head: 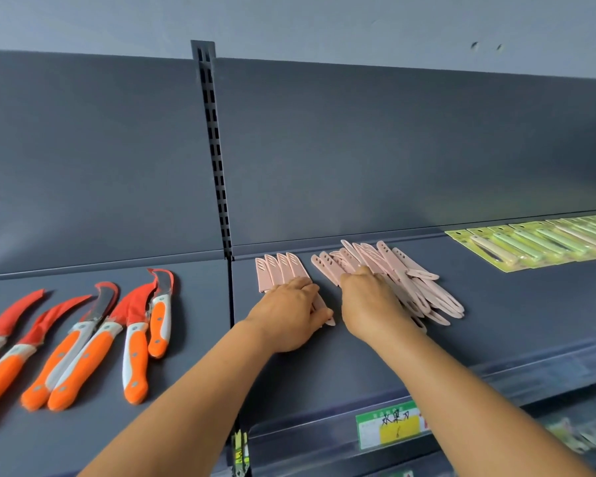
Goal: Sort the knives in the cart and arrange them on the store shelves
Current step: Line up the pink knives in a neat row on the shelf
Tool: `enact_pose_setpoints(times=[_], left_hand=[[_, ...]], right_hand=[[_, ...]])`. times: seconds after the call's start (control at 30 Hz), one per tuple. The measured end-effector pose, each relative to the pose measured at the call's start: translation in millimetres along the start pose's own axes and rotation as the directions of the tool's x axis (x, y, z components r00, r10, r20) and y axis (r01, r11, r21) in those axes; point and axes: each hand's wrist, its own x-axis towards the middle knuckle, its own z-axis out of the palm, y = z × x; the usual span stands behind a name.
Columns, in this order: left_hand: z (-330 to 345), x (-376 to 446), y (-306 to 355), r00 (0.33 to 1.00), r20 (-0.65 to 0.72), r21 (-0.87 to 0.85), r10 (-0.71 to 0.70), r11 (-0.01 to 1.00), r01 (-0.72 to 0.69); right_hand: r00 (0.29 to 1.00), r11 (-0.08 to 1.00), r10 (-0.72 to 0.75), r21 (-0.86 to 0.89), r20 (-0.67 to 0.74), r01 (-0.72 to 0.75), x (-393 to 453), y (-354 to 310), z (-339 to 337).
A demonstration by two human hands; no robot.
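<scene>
Dark grey store shelf (324,373): orange-handled curved knives (83,346) at left, pink sheathed knives (410,287) in middle, green carded knives (537,244) far right.

Both hands (331,304) palm-down, arms outstretched, fingers curled; grip probably light.

Two hands lay on pink knives on a grey shelf (358,356): left hand (289,315) on a neat row (277,270), right hand (372,304) on a loose pile (410,277).

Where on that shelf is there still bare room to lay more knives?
Bare: between the orange knives and left hand, and between the pink pile and green packs. Crowded around both hands.
</scene>
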Motion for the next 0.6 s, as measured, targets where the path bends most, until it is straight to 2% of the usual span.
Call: enact_pose_setpoints(times=[0.07, 0.13, 0.23, 0.37, 0.6], left_hand=[[1.1, -1.6, -1.6, 1.0, -0.014, -0.022, -0.008, 1.0, 0.008], [2.0, -2.7, -3.3, 0.999, -0.037, -0.038, -0.014, 0.999, 0.012], [3.1, -2.2, -4.9, 0.998, -0.056, -0.042, -0.022, 0.999, 0.02], [4.8, -1.2, -6.9, 0.998, -0.053, -0.059, -0.038, 0.998, 0.034], [8.7, 1.1, -10.2, 0.998, -0.064, -0.061, -0.017, 0.998, 0.013]], right_hand=[[0.998, 0.999, 0.024, 0.034, -0.057, -0.022, 4.9, -0.1, -1.8], [0.993, 0.981, 0.055, 0.192, -0.105, -0.034, 11.8, -2.1, -0.8], [0.996, 0.904, 0.07, 0.426, -0.061, -0.038, 20.8, -11.4, 2.9], [0.998, 0.903, 0.062, 0.425, 0.023, -0.066, 27.7, -22.8, 4.3], [0.994, 0.947, 0.059, 0.31, 0.094, -0.086, 28.7, -26.8, 5.3]])
